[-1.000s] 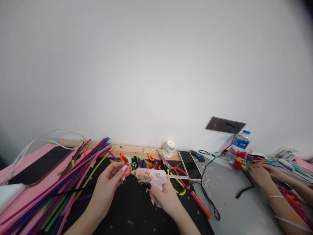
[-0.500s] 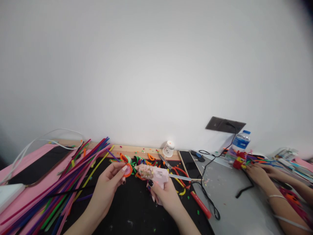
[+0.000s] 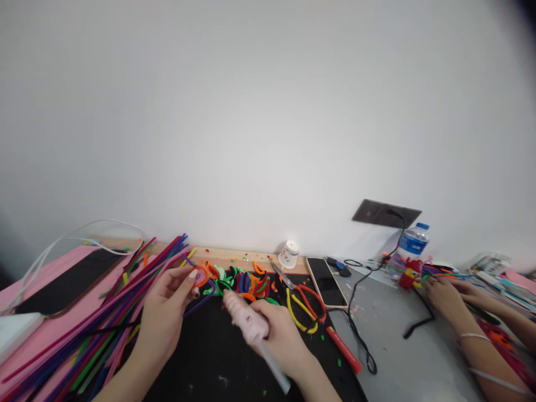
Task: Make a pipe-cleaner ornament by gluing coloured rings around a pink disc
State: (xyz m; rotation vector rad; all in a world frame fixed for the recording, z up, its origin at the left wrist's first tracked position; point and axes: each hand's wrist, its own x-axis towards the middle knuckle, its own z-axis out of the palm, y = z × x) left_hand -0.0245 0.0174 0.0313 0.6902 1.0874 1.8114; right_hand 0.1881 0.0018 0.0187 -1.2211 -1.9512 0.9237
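Between thumb and fingers, my left hand (image 3: 170,301) pinches a small orange ring with a pinkish middle (image 3: 201,276), held over the left edge of the black mat (image 3: 226,363). My right hand (image 3: 278,335) is wrapped round a pale pink glue gun (image 3: 247,317); a clear glue stick (image 3: 274,368) sticks out of its back end toward me. The gun's nozzle points up and left, apart from the ring. Just beyond both hands lies a heap of curved, fuzzy pipe-cleaner pieces (image 3: 240,282) in green, orange, blue and red.
Long pipe cleaners (image 3: 125,312) spread over pink paper at left, near a dark tablet-like device (image 3: 69,282). Red-handled scissors (image 3: 307,296), a phone (image 3: 326,282), a paper cup (image 3: 288,254) and a black cord (image 3: 355,335) lie right. A co-worker's hands (image 3: 446,298) work at far right by a bottle (image 3: 412,243).
My left hand has drawn the orange ring to the left, away from the nozzle. The glue gun has swung so its back end points down toward me.
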